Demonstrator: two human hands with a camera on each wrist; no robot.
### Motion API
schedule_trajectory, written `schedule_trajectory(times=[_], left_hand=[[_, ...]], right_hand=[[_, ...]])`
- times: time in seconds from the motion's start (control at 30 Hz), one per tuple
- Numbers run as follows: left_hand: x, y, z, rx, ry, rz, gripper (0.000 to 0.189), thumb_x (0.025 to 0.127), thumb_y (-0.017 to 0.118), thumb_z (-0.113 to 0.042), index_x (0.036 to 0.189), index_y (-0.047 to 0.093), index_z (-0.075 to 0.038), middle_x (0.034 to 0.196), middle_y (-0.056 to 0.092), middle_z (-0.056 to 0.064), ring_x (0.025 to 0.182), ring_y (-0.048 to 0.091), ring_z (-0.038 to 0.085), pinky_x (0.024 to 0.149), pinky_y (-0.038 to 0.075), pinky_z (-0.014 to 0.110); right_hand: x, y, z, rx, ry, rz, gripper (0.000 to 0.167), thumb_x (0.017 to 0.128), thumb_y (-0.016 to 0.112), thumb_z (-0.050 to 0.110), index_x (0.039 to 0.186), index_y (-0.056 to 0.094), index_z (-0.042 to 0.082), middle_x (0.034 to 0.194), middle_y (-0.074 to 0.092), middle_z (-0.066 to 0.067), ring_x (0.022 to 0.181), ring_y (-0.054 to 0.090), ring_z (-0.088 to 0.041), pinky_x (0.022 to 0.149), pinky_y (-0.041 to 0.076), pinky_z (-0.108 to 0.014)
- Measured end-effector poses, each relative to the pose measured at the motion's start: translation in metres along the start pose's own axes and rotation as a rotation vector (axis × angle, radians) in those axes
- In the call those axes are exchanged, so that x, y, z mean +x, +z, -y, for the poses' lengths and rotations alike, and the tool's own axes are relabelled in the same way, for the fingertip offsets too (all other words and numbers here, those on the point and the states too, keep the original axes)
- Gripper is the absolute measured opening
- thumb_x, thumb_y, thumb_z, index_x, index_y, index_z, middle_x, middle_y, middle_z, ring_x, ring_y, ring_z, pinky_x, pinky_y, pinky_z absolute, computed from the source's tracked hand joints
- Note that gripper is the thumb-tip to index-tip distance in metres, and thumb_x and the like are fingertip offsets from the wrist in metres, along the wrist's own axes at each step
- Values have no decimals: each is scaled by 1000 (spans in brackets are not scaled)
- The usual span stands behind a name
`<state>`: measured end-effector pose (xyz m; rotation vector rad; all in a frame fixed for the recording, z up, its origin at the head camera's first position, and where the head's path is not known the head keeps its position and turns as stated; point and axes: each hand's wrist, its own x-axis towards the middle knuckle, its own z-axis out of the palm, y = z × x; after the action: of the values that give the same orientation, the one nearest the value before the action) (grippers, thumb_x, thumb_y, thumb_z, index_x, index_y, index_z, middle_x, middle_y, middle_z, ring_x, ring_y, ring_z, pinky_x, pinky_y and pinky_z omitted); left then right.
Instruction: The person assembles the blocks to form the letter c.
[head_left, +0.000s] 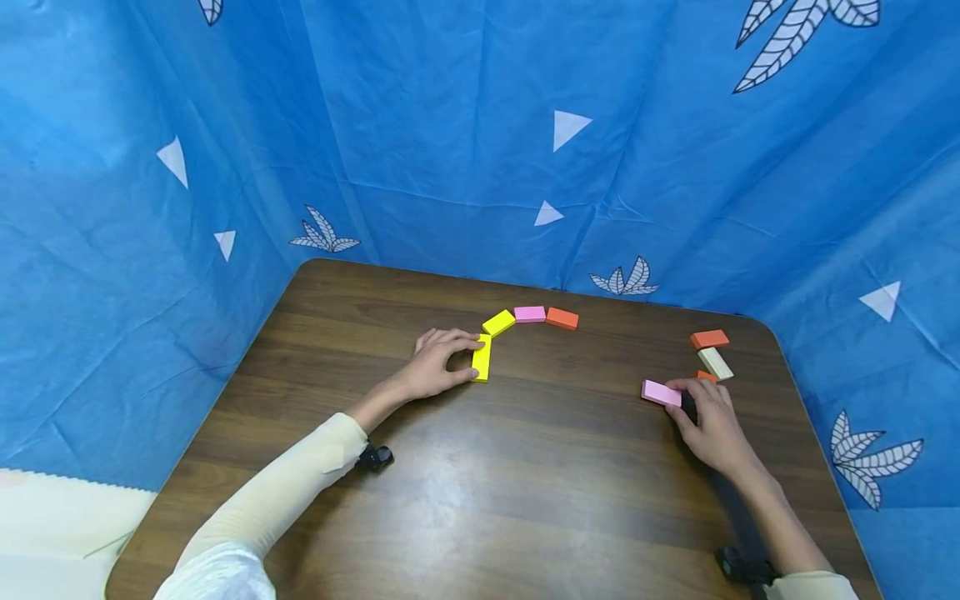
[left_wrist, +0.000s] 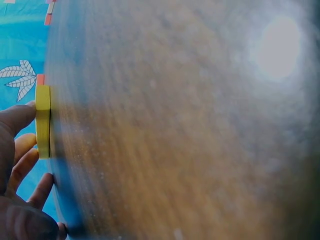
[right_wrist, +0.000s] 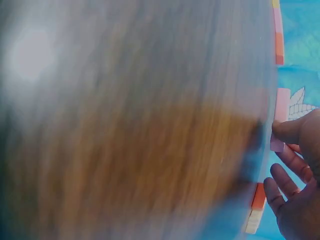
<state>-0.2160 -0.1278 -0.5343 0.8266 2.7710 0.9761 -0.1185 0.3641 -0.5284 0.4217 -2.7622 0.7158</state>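
Observation:
My left hand point(head_left: 435, 367) pinches a yellow block point(head_left: 482, 358), thumb at its near end and fingertips at its far end. In the left wrist view, the same yellow block point(left_wrist: 43, 121) lies along the table edge line between thumb and fingers. A second yellow block point(head_left: 498, 322) adjoins its far end, followed by a pink block point(head_left: 529, 314) and an orange block point(head_left: 562, 318) in a curved row. On the right, my right hand point(head_left: 712, 425) grips another pink block point(head_left: 662, 393) by its right end between thumb and finger. The right wrist view shows this pink block point(right_wrist: 282, 105) too.
Beyond my right hand lie an orange block point(head_left: 709, 339), a cream block point(head_left: 716, 363) and a partly covered orange block point(head_left: 706, 377). The brown wooden table point(head_left: 525, 500) has rounded corners. A blue patterned cloth point(head_left: 450, 125) hangs around its back and sides.

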Motion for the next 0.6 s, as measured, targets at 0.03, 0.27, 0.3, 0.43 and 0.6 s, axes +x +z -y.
schedule_trajectory(times=[0.03,0.27,0.3,0.43,0.6], left_hand=[[0,0,0,2,3,-1,54,98,81,-34,148,66,-21,158,60,-2,151,48,31,128,16,71],[2,0,1,5,0,6,53,98,80,-34,148,66,-22,159,60,-2,152,48,31,129,15,70],[2,0,1,4,0,5,53,98,80,-33,148,66,-22,159,60,-2,152,48,31,129,15,70],[2,-1,1,0,-3,3,53,98,80,-34,148,66,-22,158,60,-2,151,48,31,128,16,71],[2,-1,1,1,-14,8,53,99,80,-34,148,66,-22,159,60,-2,152,47,31,128,16,71]], right_hand=[[0,1,1,7,-3,-3,33,94,77,-3,124,66,-5,119,69,-25,108,52,-37,90,29,-42],[3,9,10,44,-5,18,32,94,77,-3,123,65,-5,118,67,-23,116,55,-40,98,36,-55],[4,10,12,48,-3,25,32,94,77,-2,123,64,-5,119,67,-23,115,55,-40,97,37,-56],[8,14,18,55,6,46,32,95,78,0,123,64,-4,118,66,-22,114,55,-39,96,38,-55],[15,19,27,59,18,84,31,97,77,3,124,63,-2,120,67,-21,115,55,-38,96,40,-54]])
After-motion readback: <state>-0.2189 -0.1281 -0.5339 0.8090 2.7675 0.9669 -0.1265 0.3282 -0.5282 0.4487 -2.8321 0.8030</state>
